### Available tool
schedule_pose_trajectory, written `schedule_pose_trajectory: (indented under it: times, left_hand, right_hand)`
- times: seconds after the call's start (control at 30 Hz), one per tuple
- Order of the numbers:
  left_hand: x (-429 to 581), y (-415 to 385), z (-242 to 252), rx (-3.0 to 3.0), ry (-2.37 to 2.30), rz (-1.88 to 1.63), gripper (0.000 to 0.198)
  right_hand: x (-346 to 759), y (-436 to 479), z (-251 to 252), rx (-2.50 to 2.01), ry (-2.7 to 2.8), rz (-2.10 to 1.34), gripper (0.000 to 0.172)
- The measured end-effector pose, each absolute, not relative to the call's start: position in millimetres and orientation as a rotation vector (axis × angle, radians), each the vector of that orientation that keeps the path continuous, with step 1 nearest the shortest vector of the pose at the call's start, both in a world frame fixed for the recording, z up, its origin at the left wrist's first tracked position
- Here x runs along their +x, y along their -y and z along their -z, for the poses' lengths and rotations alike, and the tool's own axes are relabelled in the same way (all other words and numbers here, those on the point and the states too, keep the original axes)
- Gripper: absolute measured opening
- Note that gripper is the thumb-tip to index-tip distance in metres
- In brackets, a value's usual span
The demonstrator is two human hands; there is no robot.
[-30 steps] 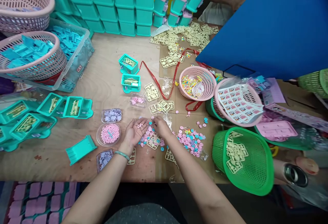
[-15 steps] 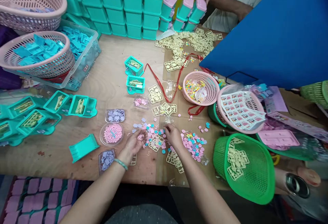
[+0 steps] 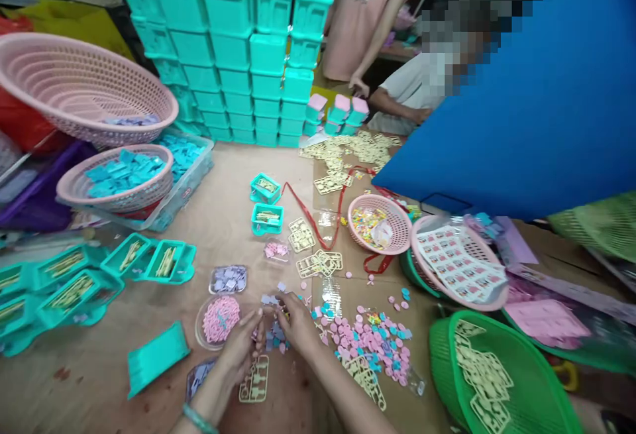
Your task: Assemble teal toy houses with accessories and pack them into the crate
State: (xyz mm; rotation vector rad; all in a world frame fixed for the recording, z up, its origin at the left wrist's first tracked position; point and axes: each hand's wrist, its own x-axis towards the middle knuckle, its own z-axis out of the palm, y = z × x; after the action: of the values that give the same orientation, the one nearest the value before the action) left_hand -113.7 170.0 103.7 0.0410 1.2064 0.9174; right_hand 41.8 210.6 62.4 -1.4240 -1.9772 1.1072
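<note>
My left hand [image 3: 237, 346] is closed, palm turned up, beside a round clear tub of small pink pieces [image 3: 221, 318]. Whatever its curled fingers hold is too small to name. My right hand [image 3: 299, 325] reaches in close to the left fingertips, its thumb and fingers pinched together; what lies between them I cannot make out. Small lilac tiles [image 3: 269, 299] lie just beyond the fingertips. Under the left wrist a cream plastic frame of moulded parts [image 3: 254, 381] lies flat. To the right spreads a pile of pink and blue discs [image 3: 372, 338].
Teal boxes [image 3: 233, 79] are stacked at the back, near a person in a pink shirt [image 3: 368, 3]. Open teal boxes [image 3: 166, 262] stand left. Pink baskets [image 3: 380, 245] and a green basket [image 3: 539, 381] line the right. A blue sheet [image 3: 517, 109] hangs over the back right.
My view has tilted up, showing more of the stacked boxes. My right hand has moved left, from the scattered discs to beside my left hand. The left fingers have curled more closed.
</note>
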Motion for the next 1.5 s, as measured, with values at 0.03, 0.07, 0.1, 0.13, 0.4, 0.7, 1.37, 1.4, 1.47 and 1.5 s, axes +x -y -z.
schedule_pose_trajectory:
  times: [0.03, 0.07, 0.1, 0.13, 0.4, 0.7, 1.37, 1.4, 1.47, 1.5]
  left_hand:
    - [-117, -176, -106, 0.040, -1.175, -0.937, 0.043]
    - [-120, -182, -108, 0.025, -1.156, -0.948, 0.041]
    - [-122, -187, -110, 0.002, -1.150, -0.950, 0.040]
    - [-125, -192, -112, -0.016, -1.152, -0.950, 0.040]
    - [-154, -201, -123, -0.022, -1.173, -0.978, 0.019]
    - [-167, -205, -116, 0.231, -1.331, -1.010, 0.057]
    - [-167, -316, -199, 1.066, -1.482, -1.132, 0.070]
    - [-161, -317, -199, 1.035, -1.507, -1.182, 0.068]
    - [-156, -321, -201, 0.949, -1.576, -1.286, 0.067]
    - [-156, -323, -201, 0.912, -1.623, -1.335, 0.066]
  right_hand:
    - [44, -218, -65, -1.452, 1.981, -1.084, 0.032]
    - [47, -225, -67, -1.477, 1.983, -1.072, 0.031]
    - [51, -230, -70, -1.503, 1.983, -1.068, 0.031]
    - [53, -233, -72, -1.531, 1.981, -1.064, 0.030]
    - [36, -209, -67, -1.547, 2.041, -1.102, 0.028]
    - [19, -362, -71, -1.547, 1.808, -0.841, 0.074]
    - [52, -424, -178, -0.885, 1.494, -2.163, 0.075]
    - [52, -422, -181, -0.877, 1.450, -2.121, 0.077]
    - [46, -411, -186, -0.890, 1.383, -1.888, 0.073]
    - [40, -404, -188, -0.922, 1.362, -1.691, 0.066]
